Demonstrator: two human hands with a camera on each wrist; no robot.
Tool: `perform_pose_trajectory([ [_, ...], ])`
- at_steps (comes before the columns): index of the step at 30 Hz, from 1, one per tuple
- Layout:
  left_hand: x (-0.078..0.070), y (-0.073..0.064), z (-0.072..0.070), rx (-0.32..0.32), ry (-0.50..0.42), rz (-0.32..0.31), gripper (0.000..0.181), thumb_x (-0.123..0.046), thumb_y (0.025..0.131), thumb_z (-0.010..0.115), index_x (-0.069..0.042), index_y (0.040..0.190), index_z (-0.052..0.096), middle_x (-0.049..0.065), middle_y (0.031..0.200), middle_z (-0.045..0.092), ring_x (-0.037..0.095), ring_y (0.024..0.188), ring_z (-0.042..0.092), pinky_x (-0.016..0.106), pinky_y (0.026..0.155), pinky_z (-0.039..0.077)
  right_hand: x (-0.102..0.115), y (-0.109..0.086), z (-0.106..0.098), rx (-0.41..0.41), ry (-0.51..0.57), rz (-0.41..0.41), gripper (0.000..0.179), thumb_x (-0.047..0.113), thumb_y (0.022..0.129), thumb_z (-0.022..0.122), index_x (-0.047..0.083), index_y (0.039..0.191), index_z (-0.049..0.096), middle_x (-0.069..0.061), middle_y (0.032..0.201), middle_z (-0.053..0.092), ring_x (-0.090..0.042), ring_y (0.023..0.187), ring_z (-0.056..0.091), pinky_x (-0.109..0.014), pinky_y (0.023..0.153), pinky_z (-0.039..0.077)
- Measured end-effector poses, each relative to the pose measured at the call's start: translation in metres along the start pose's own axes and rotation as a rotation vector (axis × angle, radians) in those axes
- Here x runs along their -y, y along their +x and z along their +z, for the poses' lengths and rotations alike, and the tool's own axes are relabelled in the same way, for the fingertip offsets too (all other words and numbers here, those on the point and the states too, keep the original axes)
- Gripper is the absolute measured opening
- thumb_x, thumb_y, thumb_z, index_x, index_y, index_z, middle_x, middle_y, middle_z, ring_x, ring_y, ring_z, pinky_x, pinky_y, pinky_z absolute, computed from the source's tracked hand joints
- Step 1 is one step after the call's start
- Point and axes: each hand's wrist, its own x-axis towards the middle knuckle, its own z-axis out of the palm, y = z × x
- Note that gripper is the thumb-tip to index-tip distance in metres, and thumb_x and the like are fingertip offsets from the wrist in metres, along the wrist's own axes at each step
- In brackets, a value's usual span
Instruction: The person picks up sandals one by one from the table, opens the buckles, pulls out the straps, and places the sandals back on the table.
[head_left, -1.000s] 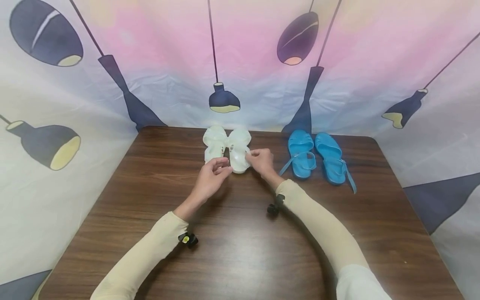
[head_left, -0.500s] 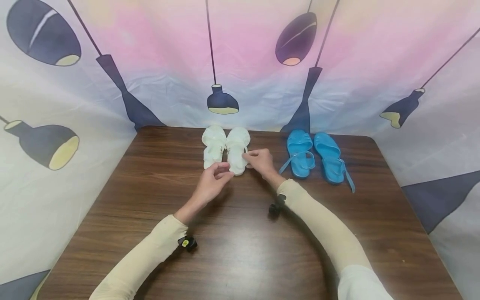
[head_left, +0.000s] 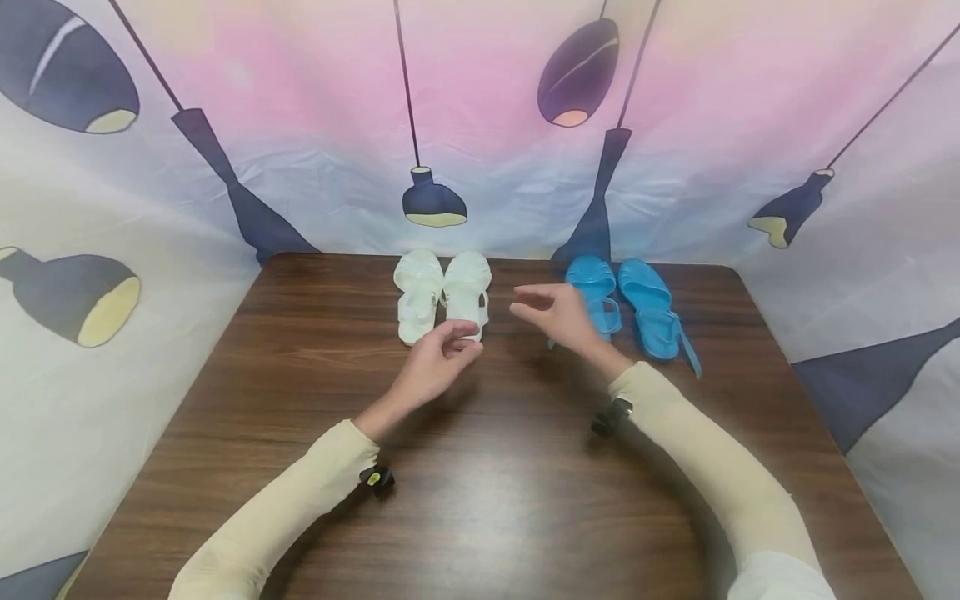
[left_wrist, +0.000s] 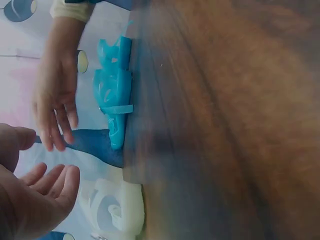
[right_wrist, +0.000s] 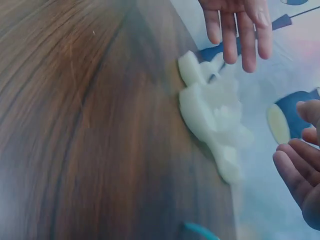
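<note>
Two white sandals (head_left: 418, 277) stand side by side near the back edge of the table, toes toward the wall. My left hand (head_left: 435, 365) hovers at their heel end, fingers loosely bent and holding nothing; it covers part of the right one's heel. To their right, my right hand (head_left: 558, 318) is in the air with thumb and fingers apart, in front of the nearer blue sandal (head_left: 592, 279). In the right wrist view, the white sandals (right_wrist: 200, 112) lie apart from both hands.
The second blue sandal (head_left: 651, 304) sits to the right, its loose strap trailing on the wood. A brown wooden table (head_left: 450, 492) lies under everything. Behind it hangs a cloth backdrop (head_left: 322, 125) printed with lamps.
My right hand has let go of the right white sandal and moved right, toward the blue pair. The white sandals were straightened on the table. My left hand stays nearly in place.
</note>
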Motion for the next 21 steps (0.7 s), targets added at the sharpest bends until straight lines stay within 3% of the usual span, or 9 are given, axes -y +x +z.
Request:
perform_pose_trajectory([
  [10, -0.015, 0.049, 0.021, 0.053, 0.169, 0.103, 0.036, -0.03, 0.101, 0.065, -0.008, 0.13, 0.064, 0.011, 0.127, 0.07, 0.022, 0.113, 0.068, 0.036, 0.094, 0.056, -0.016, -0.02, -0.066, -0.049, -0.097, 0.042, 0.042, 0.033, 0.092, 0.078, 0.01, 0.127, 0.072, -0.01, 0.123, 0.073, -0.027, 0.102, 0.074, -0.043, 0.083, 0.061],
  [21, -0.011, 0.095, 0.056, 0.075, 0.209, 0.063, 0.04, -0.034, 0.102, 0.064, -0.007, 0.131, 0.064, 0.01, 0.124, 0.071, 0.022, 0.11, 0.07, 0.037, 0.096, 0.055, -0.048, -0.031, -0.107, -0.062, -0.272, 0.089, 0.045, 0.027, 0.091, 0.08, 0.007, 0.13, 0.07, -0.017, 0.121, 0.072, -0.033, 0.1, 0.073, -0.05, 0.079, 0.06],
])
